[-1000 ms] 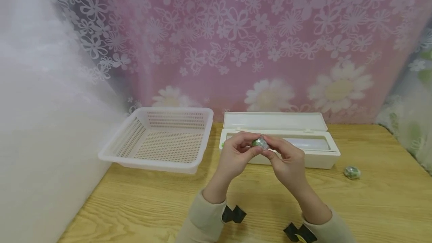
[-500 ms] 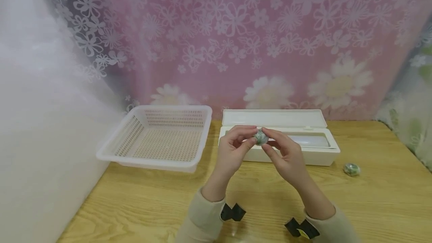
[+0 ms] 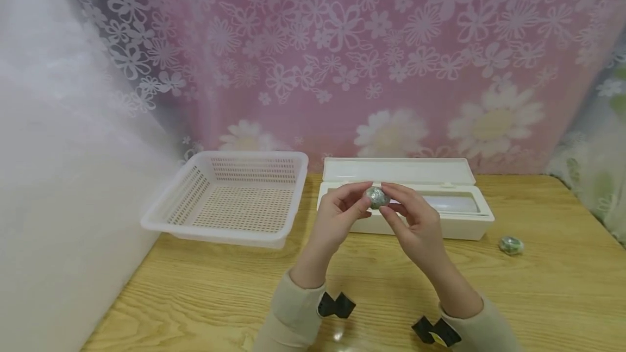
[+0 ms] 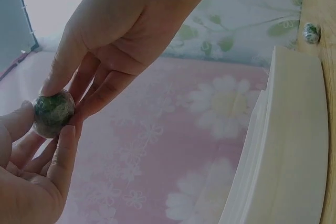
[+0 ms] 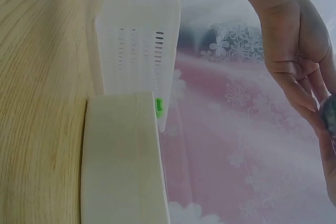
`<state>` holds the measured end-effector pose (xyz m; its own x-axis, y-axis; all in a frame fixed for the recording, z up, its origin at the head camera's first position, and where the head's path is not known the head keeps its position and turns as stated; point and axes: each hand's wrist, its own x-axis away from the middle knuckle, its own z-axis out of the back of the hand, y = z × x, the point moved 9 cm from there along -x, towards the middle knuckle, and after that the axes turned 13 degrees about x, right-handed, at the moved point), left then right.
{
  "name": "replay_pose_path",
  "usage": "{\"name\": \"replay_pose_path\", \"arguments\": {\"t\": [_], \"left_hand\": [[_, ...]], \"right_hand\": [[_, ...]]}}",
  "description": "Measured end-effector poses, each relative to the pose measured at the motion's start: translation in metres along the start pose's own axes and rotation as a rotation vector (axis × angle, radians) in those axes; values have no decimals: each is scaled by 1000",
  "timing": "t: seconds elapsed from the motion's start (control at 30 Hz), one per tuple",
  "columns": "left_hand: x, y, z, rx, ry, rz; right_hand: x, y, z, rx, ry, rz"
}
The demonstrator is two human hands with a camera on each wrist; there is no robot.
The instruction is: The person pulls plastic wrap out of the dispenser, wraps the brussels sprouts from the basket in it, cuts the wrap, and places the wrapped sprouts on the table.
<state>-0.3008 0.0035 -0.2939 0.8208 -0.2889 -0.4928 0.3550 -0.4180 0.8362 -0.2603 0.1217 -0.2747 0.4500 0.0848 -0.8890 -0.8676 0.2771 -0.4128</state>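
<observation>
A small round green thing wrapped in clear film is held up between both hands, above the front of a white box. My left hand pinches its left side, thumb below and fingers above. On the other side my right hand pinches it between thumb and fingertips. In the left wrist view the ball looks dark green under shiny, crinkled wrap. The right wrist view shows only part of it at the edge. A similar wrapped piece lies on the table to the right.
The white cling film box stands lid up behind the hands, with a film roll inside. Its green tab shows in the right wrist view. Left stands a white plastic basket on the wooden table. A flowered curtain hangs behind.
Both hands have risen slightly with the wrapped ball, and it has been turned between the fingers. The fingers have shifted a little on it. The other wrapped piece has stayed put.
</observation>
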Motion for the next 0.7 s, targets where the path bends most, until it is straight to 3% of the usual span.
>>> {"name": "replay_pose_path", "arguments": {"t": [0.37,0.53,0.7], "left_hand": [[2,3,-3,-28,55,-37],[-1,0,-3,-18,80,-41],[-2,-10,-4,49,93,0]], "right_hand": [[1,-9,6,158,87,93],[0,-8,7,222,97,75],[2,-5,5,306,55,47]]}}
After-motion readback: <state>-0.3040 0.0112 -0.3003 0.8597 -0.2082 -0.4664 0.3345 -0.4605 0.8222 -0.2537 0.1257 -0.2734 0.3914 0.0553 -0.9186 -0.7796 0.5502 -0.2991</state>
